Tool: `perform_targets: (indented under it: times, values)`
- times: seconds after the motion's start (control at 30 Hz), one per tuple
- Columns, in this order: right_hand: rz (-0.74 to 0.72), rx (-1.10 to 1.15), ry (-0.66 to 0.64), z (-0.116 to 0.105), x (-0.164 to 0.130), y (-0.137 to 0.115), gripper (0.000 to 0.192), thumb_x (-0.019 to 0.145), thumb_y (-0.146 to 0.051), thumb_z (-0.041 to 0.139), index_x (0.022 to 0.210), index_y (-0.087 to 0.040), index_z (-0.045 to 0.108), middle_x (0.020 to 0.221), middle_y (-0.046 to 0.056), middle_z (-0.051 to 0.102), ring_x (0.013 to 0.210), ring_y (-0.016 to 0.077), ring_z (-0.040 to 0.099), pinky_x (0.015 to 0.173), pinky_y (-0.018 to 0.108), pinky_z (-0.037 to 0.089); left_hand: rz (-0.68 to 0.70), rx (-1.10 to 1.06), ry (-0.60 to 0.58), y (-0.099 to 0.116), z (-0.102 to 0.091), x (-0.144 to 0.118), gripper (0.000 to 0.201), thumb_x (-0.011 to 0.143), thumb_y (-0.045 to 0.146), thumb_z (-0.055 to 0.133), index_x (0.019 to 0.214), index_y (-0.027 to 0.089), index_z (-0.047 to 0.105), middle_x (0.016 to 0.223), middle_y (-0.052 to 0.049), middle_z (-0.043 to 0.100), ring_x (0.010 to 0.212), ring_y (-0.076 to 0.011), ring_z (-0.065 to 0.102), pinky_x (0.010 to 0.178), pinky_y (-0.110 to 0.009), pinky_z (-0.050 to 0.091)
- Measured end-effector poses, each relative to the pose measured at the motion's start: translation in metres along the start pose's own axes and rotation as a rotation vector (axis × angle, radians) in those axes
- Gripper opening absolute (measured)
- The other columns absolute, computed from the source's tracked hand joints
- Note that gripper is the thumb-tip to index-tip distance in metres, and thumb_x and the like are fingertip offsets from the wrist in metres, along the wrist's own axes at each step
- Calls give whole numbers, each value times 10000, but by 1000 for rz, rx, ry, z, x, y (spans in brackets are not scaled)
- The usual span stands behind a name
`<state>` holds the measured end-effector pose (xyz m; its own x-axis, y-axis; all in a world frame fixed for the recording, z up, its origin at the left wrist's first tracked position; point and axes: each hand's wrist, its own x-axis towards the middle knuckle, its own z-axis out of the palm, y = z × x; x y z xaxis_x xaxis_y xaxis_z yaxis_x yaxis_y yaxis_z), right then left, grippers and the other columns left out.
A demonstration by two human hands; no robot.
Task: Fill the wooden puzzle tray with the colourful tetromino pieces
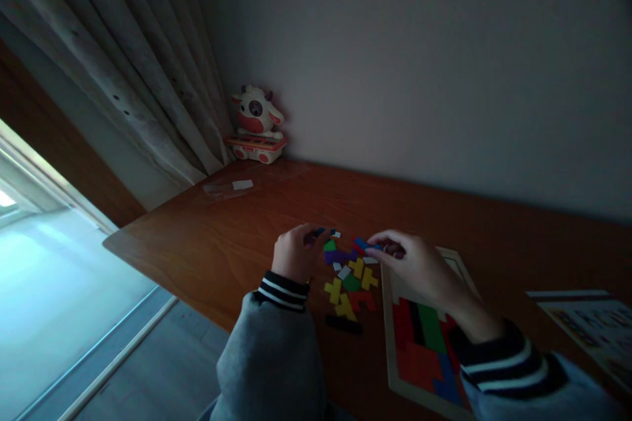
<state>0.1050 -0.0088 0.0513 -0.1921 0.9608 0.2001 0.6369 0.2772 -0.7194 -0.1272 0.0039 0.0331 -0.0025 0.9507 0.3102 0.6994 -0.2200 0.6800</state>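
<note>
My right hand (407, 260) pinches a blue puzzle piece (364, 244) between thumb and fingertips, just above the loose pieces and beside the wooden puzzle board (390, 348). At the far left of the pile, my left hand (293, 253) is closed with its fingertips on a dark blue piece (320, 231), partly hidden by the fingers. Between and below the hands lie several yellow pieces (334, 291), a purple piece (340, 256), a green piece (351, 283), a red piece (363, 301) and a black bar (344, 324). Red, green, black and blue pieces fill the board's near part.
A printed sheet (587, 322) lies on the brown table (266, 230) at the right. A cow toy with a keyboard (257, 125) stands at the back left corner, near a white slip (242, 185) and the curtain (148, 59). A wall (419, 66) rises behind the table.
</note>
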Motion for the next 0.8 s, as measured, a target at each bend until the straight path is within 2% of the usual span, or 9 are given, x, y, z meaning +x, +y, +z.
perform_targets:
  times: [0.03,0.13,0.2,0.27,0.4,0.53,0.63,0.8]
  values:
    - [15,-15,30,-12,-9,7,240,843,-446,649,948,-247,730,874,33,759,723,187,685,654,301,528,36,-3,-5,5,4,-1,234,896,421,623,886,224,748,824,-12,745,713,-145,658,660,-239,472]
    - [64,-68,161,-44,-33,32,331,797,-543,643,875,-238,748,856,56,760,672,207,674,598,322,526,156,-4,-25,21,17,-5,195,898,382,640,896,217,743,843,-16,738,722,-138,655,678,-236,483]
    - [98,-98,204,-59,-49,49,355,781,-566,641,863,-239,750,855,63,762,656,215,672,565,325,523,232,13,-40,32,27,-8,172,900,352,649,882,206,737,811,-17,722,715,-136,648,675,-234,485]
    - [136,-86,209,-69,-64,64,368,789,-574,628,887,-240,745,891,70,769,730,237,702,587,325,541,295,35,-51,42,39,-12,161,899,337,656,877,197,733,774,-17,703,703,-138,638,657,-232,487]
    - [197,-25,202,-77,-92,88,393,840,-588,586,964,-238,713,966,73,775,890,255,729,725,332,576,438,-3,-105,57,66,-20,145,917,297,639,984,196,718,844,-27,712,740,-140,656,685,-232,519]
    - [198,-29,244,-82,-107,101,374,870,-566,580,1003,-236,695,1028,76,763,957,255,718,820,347,570,550,-12,-157,66,88,-27,167,956,268,570,1033,191,696,930,-51,727,823,-162,686,748,-264,556]
    - [186,-49,266,-85,-110,104,389,882,-571,563,1041,-244,701,1044,79,762,970,271,715,822,374,572,572,25,-172,70,96,-31,181,970,265,541,1045,189,686,942,-62,729,851,-176,698,755,-287,573]
    - [191,-25,249,-82,-109,103,354,900,-535,557,1104,-272,678,1043,62,763,967,257,718,818,383,582,591,56,-199,71,98,-34,178,963,233,545,1082,187,669,973,-62,735,882,-192,708,771,-315,589]
